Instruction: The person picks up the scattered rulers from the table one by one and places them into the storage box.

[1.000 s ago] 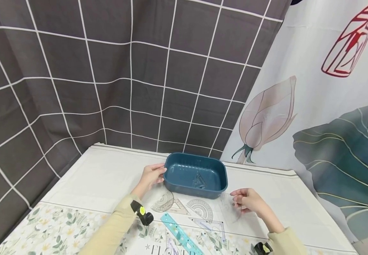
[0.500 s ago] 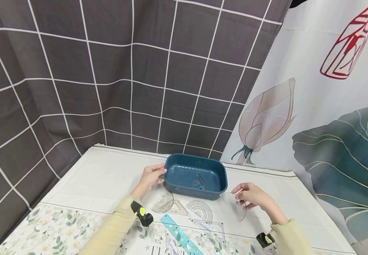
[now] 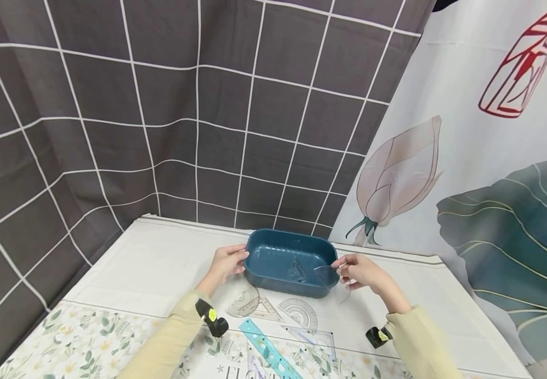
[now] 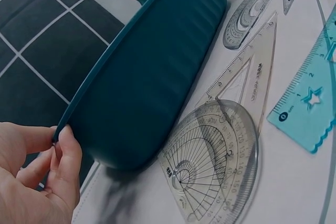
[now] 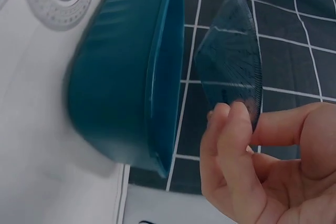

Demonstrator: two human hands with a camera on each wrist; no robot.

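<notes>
A teal-blue plastic bin [image 3: 273, 282] stands near the table's back edge. My left hand [image 3: 226, 262] pinches its left rim between thumb and fingers, seen closely in the left wrist view. My right hand [image 3: 362, 272] is at the bin's right end. It pinches a clear protractor [image 5: 233, 51] by one end, the rest of it raised by the bin's opening. Inside the bin lies a clear set square [image 3: 297, 270]. In front of the bin are a clear round-edged protractor [image 4: 210, 166], partly over another set square [image 4: 265, 77], and a second protractor [image 3: 299, 314].
A turquoise ruler [image 3: 268, 347] with cut-out shapes lies towards me. Beside it is a clear set square [image 3: 322, 337] with purplish markings, and part of another [image 3: 252, 363]. A dark checked curtain [image 3: 216, 137] hangs behind the table, with a floral cloth [image 3: 396, 189] at the right.
My right hand has lifted the clear protractor off the table and brought it up and left to the bin's right end. The left hand keeps its grip on the rim.
</notes>
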